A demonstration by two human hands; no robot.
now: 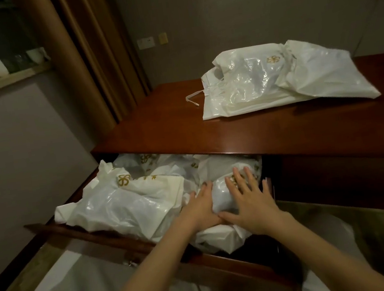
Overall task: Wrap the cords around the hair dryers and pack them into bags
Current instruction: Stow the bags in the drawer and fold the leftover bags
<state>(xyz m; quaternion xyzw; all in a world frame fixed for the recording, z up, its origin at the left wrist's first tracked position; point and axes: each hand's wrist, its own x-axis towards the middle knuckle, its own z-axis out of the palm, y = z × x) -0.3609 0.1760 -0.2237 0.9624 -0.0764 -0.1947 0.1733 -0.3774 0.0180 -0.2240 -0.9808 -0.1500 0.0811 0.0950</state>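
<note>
Down in the open drawer [58, 230] of the wooden desk [171, 126], several white plastic bags with gold logos lie piled; the filled bag [223, 190] at the right end is under both hands. Left hand [200, 209] lies flat on its left flank, fingers straight; right hand [247, 194] is spread flat on top, fingers apart, nothing gripped, thumbs nearly meeting at the near edge. Looks like pressing the bag down to seat it, though I can't see any dryer through the plastic. Left pile [120, 201] bulges over the drawer front. Two more bags [275, 78] sit on the desk top, well apart, drawstring trailing left. Judgement: film is thin, slick and crinkly, contents hard and lumpy, moderate weight; plastic will slide under flat palms. Better hold is round the bulge itself or at the gathered neck, not the loose film.
</note>
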